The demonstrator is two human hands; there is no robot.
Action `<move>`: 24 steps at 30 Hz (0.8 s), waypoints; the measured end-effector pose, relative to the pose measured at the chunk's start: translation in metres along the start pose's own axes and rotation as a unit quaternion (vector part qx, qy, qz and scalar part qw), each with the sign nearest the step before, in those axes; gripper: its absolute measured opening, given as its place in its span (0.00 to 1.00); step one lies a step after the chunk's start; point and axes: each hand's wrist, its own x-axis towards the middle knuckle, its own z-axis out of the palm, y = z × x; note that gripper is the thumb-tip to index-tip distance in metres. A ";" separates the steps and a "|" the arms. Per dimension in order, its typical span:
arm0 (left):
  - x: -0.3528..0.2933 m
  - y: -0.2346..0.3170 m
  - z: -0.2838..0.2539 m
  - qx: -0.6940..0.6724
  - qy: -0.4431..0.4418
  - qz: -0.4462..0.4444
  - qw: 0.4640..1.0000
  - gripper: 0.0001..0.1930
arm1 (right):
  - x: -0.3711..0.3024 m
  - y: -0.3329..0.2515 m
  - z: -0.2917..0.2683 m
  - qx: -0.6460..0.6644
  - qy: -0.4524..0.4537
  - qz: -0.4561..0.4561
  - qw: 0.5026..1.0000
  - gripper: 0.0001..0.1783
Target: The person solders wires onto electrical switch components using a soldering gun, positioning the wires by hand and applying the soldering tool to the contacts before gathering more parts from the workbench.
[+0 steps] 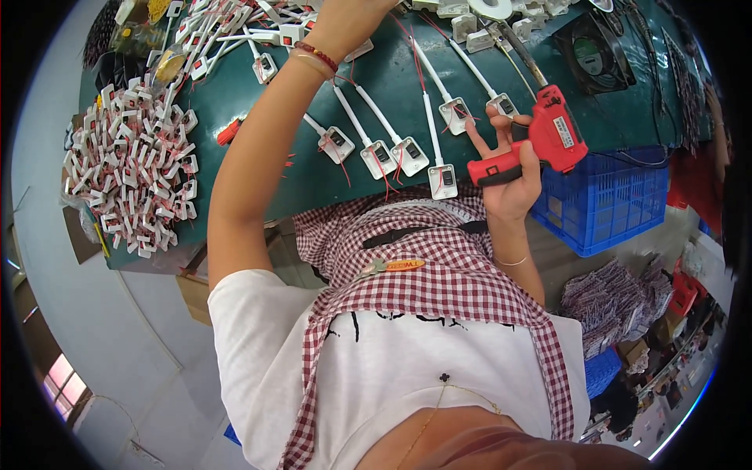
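The right hand (507,176) of the person, at right of centre, is closed around the handle of a red soldering gun (558,135), with the thumb on the near side and 2 fingers stretched up. The left hand (351,23) is at the top edge; its fingertips are cut off by the frame, so it cannot be told if they pinch something.

The gun points its metal tube to the top of the frame. It is probably stiff and moderately heavy at the body; the black-and-red handle is the good place to hold, and the tube should be avoided, as it may be hot.

Below and between the hands, 6 white switch pieces (409,155) with rods lie on the green surface (211,102). They look light and rigid, but their thin red wires seem fragile, so the grip is better on the rod or the housing's edges.

Farther out, a pile of small white housings (137,168) is at left, a black fan (593,51) at upper right, and a blue crate (611,196) below it.
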 end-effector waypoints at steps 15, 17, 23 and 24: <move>-0.089 0.071 -0.076 -0.285 -0.029 -0.130 0.949 0.08 | 0.000 -0.010 -0.002 0.016 -0.005 0.003 1.000 0.21; -0.103 0.128 -0.096 -0.302 -0.094 -0.110 0.942 0.20 | 0.001 -0.011 -0.004 0.014 -0.005 0.008 1.000 0.21; -0.098 0.194 -0.088 -0.243 -0.121 -0.117 0.955 0.32 | 0.009 -0.024 -0.002 0.011 -0.006 -0.011 1.000 0.21; -0.096 0.191 -0.084 -0.241 -0.120 -0.124 0.955 0.32 | 0.009 -0.025 0.000 -0.001 -0.004 -0.017 1.000 0.21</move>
